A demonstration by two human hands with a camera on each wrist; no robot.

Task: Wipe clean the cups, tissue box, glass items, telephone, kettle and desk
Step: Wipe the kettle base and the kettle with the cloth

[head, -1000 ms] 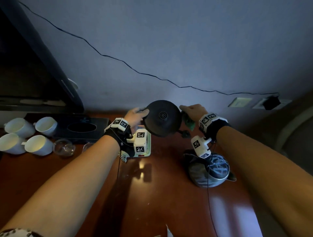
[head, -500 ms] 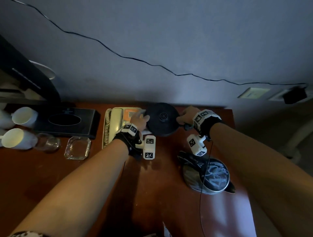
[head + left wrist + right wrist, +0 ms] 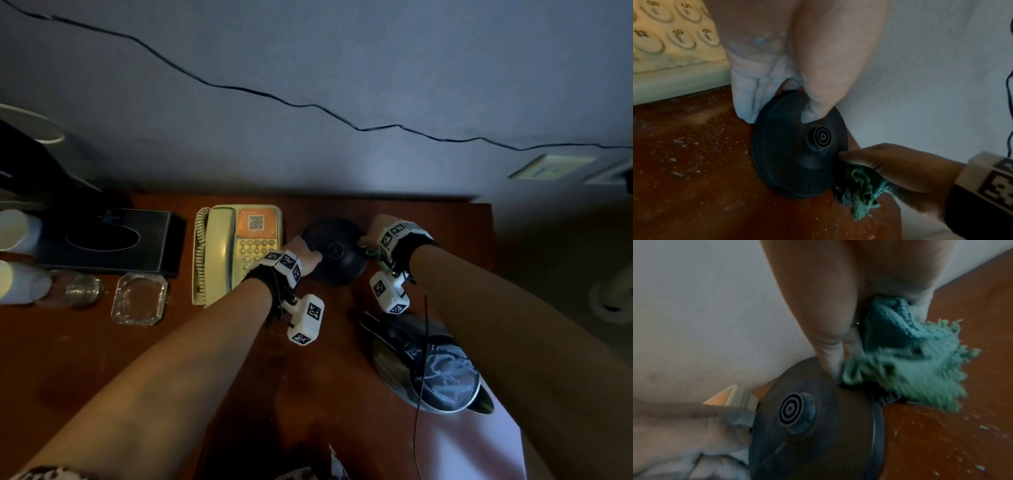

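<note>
black plastic, round and flat: the kettle base [image 3: 334, 255] sits at the back of the reddish wooden bench [image 3: 102, 359], near the wall, and both hands are on it. left hand [image 3: 301, 255] clamps its left rim, thumb on top of the disc and fingers [image 3: 745, 99] curled down over the edge onto the bench. right hand [image 3: 371, 236] is at the opposite rim, thumb tip [image 3: 844, 156] touching the edge, its other fingers closed around a shaggy green cloth [image 3: 906, 363] bunched against the side of the base. the base's centre connector [image 3: 821, 136] with its ring pattern faces up, uncovered.

just left of the base, the cream telephone [image 3: 236, 251] lies flat, handset in its cradle, coiled cord along its left side. left again, the black tissue box [image 3: 102, 240], and in front of that a square glass ashtray [image 3: 138, 298] beside a small round glass item [image 3: 80, 287]. white cups [image 3: 15, 229] lie on their sides at the far left edge, partly out of the head view.

the steel kettle [image 3: 428, 366] stands on the bench nearer the person, right of centre, under the right forearm, well apart from its base.

specks and crumbs [image 3: 680, 144] dot the wood around the base in both wrist views. a black cable [image 3: 308, 104] trails across the grey wall above.
</note>
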